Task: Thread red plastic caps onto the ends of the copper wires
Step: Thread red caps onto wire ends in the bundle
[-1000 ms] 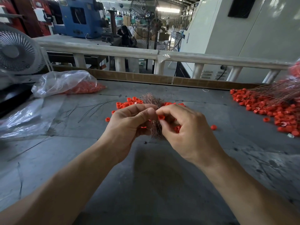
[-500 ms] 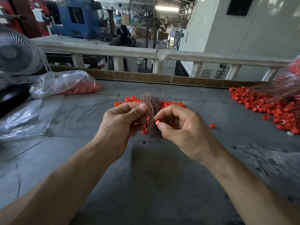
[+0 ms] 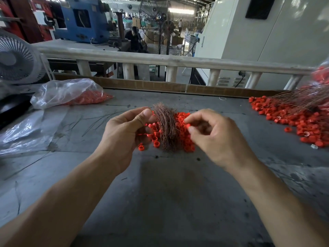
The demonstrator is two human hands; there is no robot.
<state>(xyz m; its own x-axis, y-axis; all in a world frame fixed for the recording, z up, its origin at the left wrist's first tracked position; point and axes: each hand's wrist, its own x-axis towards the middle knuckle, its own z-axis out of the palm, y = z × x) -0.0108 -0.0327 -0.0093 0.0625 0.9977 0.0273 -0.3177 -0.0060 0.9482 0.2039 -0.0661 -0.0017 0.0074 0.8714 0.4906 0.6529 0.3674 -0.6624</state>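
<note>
You are working at a scuffed grey table [image 3: 160, 193] in a factory hall, a pale railing [image 3: 178, 61] running behind it. Your left hand [image 3: 124, 134] is gripping a bristly copper wire bundle [image 3: 165, 129], its frayed ends fanning upward. Your right hand [image 3: 213, 136] is pinching one red cap [image 3: 187, 126] just beside it, glossy ring-shaped loose caps [image 3: 185, 139] lying beneath.

Right-edge wire pile [image 3: 306, 98] cut off, blurred.
</note>
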